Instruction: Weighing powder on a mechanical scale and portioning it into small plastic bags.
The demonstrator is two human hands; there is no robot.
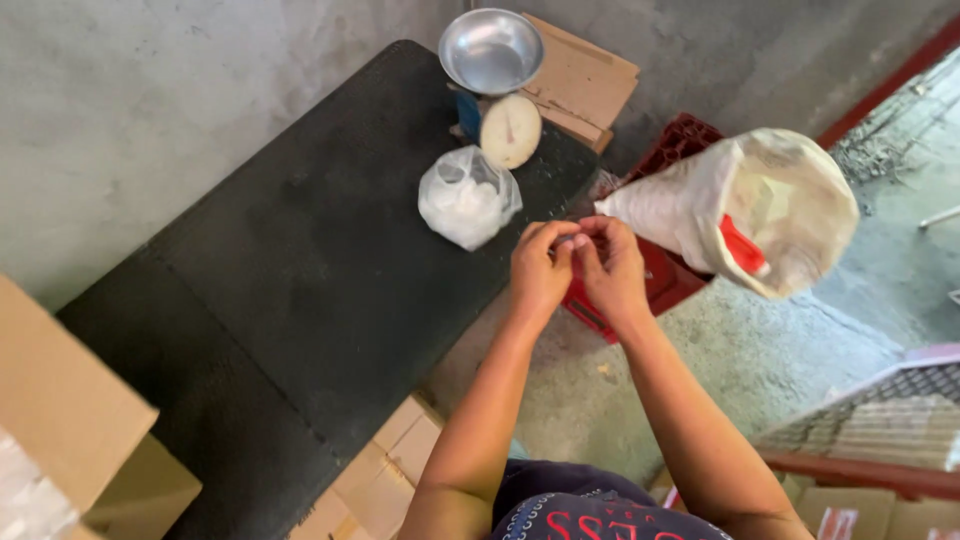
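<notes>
Black and rubbery, the surface fills most of the view, running from the cardboard boxes at the near left up to a dial scale with a steel pan at its far end. Off its right edge a red crate holds a big, open-mouthed white sack that leans toward the person. Just in front of the scale, on the surface, sits a clear plastic bag of white stuff, its neck gathered. Smaller than all of these are the two hands, raised together over the gap between surface and crate: the left hand and right hand touch at the fingertips, both curled and pinching something tiny between them. What that is I cannot tell; it is hidden by the fingers. Work this fine seems best done as shown, with the hands close to each other and wrists steady, though moving over the surface would likely be wiser, since a slip here drops the bit onto the concrete floor.
</notes>
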